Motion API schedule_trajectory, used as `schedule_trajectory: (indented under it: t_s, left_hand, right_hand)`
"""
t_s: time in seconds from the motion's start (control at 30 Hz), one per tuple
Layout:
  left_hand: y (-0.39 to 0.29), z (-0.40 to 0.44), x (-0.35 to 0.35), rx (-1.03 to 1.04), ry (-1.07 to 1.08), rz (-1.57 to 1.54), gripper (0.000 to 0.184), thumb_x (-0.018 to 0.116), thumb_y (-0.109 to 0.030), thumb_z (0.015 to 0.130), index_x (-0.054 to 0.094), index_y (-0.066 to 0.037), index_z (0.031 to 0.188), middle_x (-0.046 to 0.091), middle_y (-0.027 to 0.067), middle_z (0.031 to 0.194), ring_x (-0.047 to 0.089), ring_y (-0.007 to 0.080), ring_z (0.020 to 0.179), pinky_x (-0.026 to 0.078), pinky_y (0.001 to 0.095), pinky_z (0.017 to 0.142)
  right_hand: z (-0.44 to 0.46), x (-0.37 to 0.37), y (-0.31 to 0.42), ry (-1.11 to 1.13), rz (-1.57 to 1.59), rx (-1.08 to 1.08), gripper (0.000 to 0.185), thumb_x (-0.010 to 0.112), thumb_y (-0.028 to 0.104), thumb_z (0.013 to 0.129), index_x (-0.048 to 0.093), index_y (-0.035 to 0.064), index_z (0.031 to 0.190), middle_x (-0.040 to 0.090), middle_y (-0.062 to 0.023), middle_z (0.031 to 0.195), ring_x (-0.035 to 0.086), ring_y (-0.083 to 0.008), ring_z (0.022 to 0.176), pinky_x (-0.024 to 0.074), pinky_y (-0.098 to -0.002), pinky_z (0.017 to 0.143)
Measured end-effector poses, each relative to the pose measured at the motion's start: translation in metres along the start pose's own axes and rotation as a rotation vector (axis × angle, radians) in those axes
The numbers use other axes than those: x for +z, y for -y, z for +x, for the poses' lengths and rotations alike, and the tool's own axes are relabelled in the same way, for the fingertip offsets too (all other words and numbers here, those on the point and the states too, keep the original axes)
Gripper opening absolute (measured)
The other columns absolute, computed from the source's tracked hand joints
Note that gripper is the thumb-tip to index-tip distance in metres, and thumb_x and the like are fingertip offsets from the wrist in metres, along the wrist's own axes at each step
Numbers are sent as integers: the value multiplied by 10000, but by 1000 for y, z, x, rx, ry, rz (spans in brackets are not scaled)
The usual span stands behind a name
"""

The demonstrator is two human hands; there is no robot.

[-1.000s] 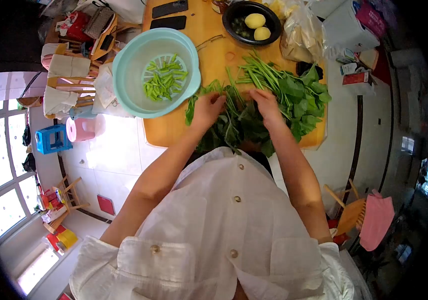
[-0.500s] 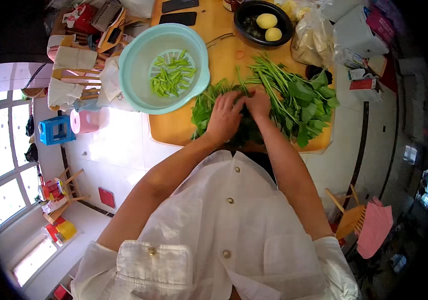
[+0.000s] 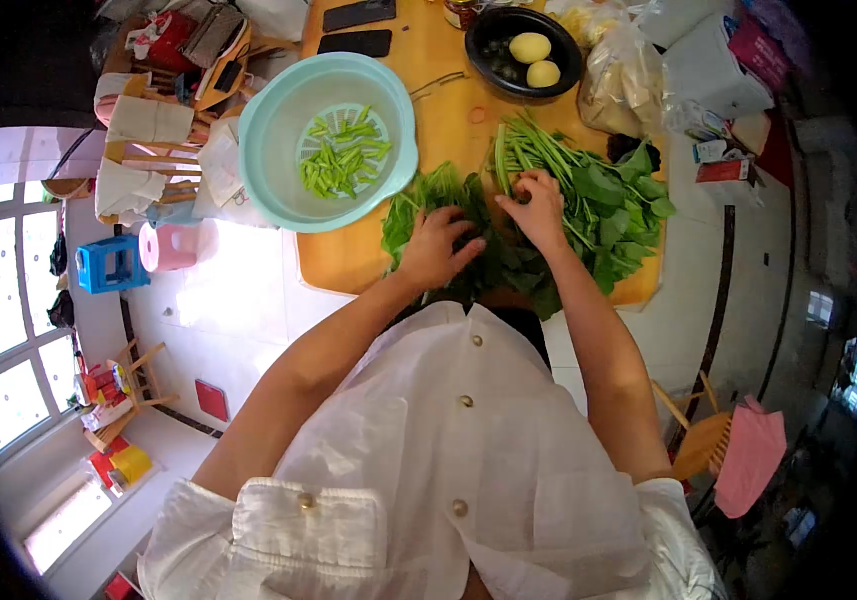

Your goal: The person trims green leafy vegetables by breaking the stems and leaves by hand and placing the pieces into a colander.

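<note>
Leafy greens cover the front of the wooden table in two heaps. My left hand (image 3: 438, 248) rests over the left heap of loose leaves (image 3: 493, 262), its thumb apart from the bent fingers. At the stem side of the right-hand bunch of greens (image 3: 603, 205) is my right hand (image 3: 538, 208), fingers bent and thumb held apart, with no stem visible between them. Long green stems (image 3: 523, 145) point away from me. To the left stands a pale turquoise basin (image 3: 403, 165) with a strainer bottom, holding short cut green stem pieces (image 3: 343, 160).
A black bowl (image 3: 478, 65) with two yellowish round items sits at the back, beside clear plastic bags (image 3: 618, 85). Two dark phones (image 3: 356, 42) lie at the back left of the table (image 3: 333, 262). Chairs (image 3: 153, 125) and stools (image 3: 113, 263) stand left.
My hands have moved apart: the right went right to the stems of the bunch, the left slightly down and left. Dark leaves now show between them.
</note>
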State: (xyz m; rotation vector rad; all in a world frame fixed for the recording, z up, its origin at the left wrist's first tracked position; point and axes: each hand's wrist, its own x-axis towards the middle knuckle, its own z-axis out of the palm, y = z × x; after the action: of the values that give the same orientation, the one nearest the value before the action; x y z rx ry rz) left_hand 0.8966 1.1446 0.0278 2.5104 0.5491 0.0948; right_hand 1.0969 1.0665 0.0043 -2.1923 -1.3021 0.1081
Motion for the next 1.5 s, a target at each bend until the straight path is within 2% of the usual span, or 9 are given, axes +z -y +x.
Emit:
schedule_trajectory:
  t_s: [0.17, 0.43, 0.5, 0.7, 0.87, 1.1, 1.33, 1.4, 1.5]
  left_hand:
    - [-12, 46, -3, -267, -482, -351, 252, 702, -99, 721, 550, -48, 916, 541, 157, 959, 532, 381, 919, 436, 447, 762]
    - [55, 100, 45, -38, -284, -107, 309, 662, -66, 710, 622, -89, 1016, 595, 115, 1102, 576, 343, 988, 459, 428, 841]
    - [40, 112, 41, 84, -173, 39, 314, 659, -86, 718, 644, -99, 1031, 607, 101, 1131, 575, 329, 1026, 454, 424, 878]
    - [13, 123, 5, -314, 22, -32, 207, 616, -209, 825, 710, -108, 979, 639, 104, 1110, 595, 271, 1019, 436, 434, 919]
    - [2, 101, -30, -343, -293, -640, 147, 666, -94, 798, 671, 2, 909, 693, 87, 822, 653, 150, 725, 498, 268, 638]
    - [-34, 70, -91, -248, -650, -824, 98, 649, 18, 798, 598, 18, 882, 639, 29, 692, 591, 66, 671, 461, 211, 618]
    - [11, 29, -28, -457, -416, -997, 198, 672, 31, 749, 605, -10, 931, 621, 70, 861, 620, 182, 777, 492, 279, 755]
    - [9, 17, -10, -216, -290, -3, 280, 664, 53, 687, 624, -31, 951, 563, 134, 1071, 554, 293, 1013, 441, 367, 892]
    - [-13, 14, -24, -277, -217, -9, 406, 661, 54, 641, 603, -45, 1030, 483, 175, 1206, 435, 378, 1142, 371, 429, 969]
  right_hand:
    - [-4, -17, 0, 176, 446, 107, 302, 787, 206, 727, 595, -14, 802, 617, -92, 845, 585, -233, 816, 465, -359, 761]
    - [-8, -97, 32, 78, 1059, 394, 101, 598, 74, 902, 512, 36, 940, 661, -46, 970, 523, -74, 789, 430, -240, 732]
    - [-8, -113, 37, 7, 1040, 341, 88, 593, 68, 903, 517, 39, 934, 662, -57, 1000, 506, -65, 774, 421, -230, 714]
    - [-28, -144, 19, -161, 906, 342, 76, 582, 68, 913, 529, 27, 947, 573, -7, 832, 487, -39, 755, 397, -188, 675]
    - [-43, -141, 12, -103, 994, 413, 100, 571, 95, 926, 522, 25, 978, 592, -25, 855, 537, -59, 797, 424, -204, 716]
    - [-38, -135, 20, 3, 888, 469, 166, 546, 108, 938, 481, 9, 1055, 594, -41, 890, 539, -86, 811, 427, -226, 720]
    - [-35, -128, 14, 182, 851, 383, 273, 584, 156, 924, 425, 12, 1094, 501, -15, 814, 413, -85, 730, 373, -232, 650]
    - [-30, -132, 26, 249, 700, 392, 332, 626, 193, 903, 429, 19, 1106, 465, 1, 755, 398, -84, 692, 368, -237, 621]
    - [-27, -130, 27, 304, 721, 378, 311, 653, 182, 879, 513, -20, 1069, 470, 4, 694, 419, -87, 647, 376, -241, 599]
